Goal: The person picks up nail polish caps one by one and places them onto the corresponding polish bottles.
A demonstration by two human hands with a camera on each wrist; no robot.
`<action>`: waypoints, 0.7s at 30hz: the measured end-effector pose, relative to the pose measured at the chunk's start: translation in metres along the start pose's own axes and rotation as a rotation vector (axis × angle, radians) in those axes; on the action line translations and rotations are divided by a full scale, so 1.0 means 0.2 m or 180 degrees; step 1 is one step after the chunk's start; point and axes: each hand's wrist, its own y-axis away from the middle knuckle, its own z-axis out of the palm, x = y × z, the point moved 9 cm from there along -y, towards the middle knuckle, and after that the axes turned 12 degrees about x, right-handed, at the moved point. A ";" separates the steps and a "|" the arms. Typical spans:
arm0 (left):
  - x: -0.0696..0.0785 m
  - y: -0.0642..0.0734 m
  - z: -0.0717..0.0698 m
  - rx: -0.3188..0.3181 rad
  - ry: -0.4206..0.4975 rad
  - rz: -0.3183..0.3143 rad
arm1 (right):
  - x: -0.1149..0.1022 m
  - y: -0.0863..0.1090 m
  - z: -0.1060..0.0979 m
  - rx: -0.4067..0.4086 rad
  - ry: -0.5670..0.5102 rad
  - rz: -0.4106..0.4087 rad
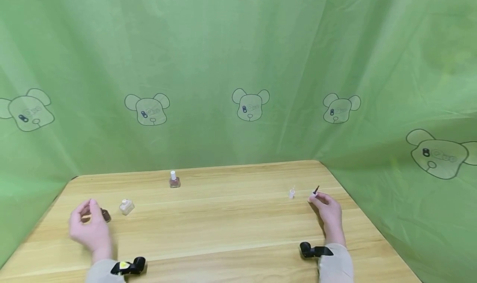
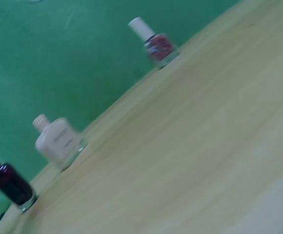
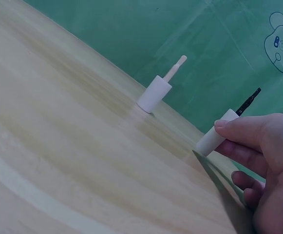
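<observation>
My right hand (image 1: 328, 210) pinches a white nail polish cap (image 3: 214, 136) between thumb and fingers, its dark brush pointing up and the cap's lower end close over the table. To its left, another white cap (image 3: 154, 95) stands on its top with a pale brush upward. My left hand (image 1: 91, 229) is beside an uncapped dark nail polish bottle (image 2: 13, 185), partly covering it in the head view. Its fingers are loosely curled and hold nothing. An uncapped white nail polish bottle (image 1: 126, 207) stands just right of the dark one.
A capped reddish nail polish bottle (image 1: 174, 182) stands near the back of the wooden table (image 1: 208, 229). Green curtains (image 1: 208, 59) with bear-head prints hang behind and along the sides. A black wrist camera (image 1: 128, 266) is strapped on each sleeve.
</observation>
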 end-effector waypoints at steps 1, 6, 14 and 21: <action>-0.01 -0.01 0.00 -0.0058 -0.0033 -0.0083 | 0.00 0.00 -0.01 0.0008 -0.0020 0.0024; -0.09 -0.04 0.02 -0.0523 -0.0388 -0.0476 | 0.00 0.01 -0.04 0.0031 -0.0120 0.0142; -0.22 -0.05 0.04 -0.1200 -0.0864 -0.1126 | -0.01 0.00 -0.08 0.0048 -0.0335 0.0255; -0.26 -0.05 0.06 -0.1802 -0.1341 -0.1138 | -0.07 0.01 -0.11 0.0102 -0.0418 0.0245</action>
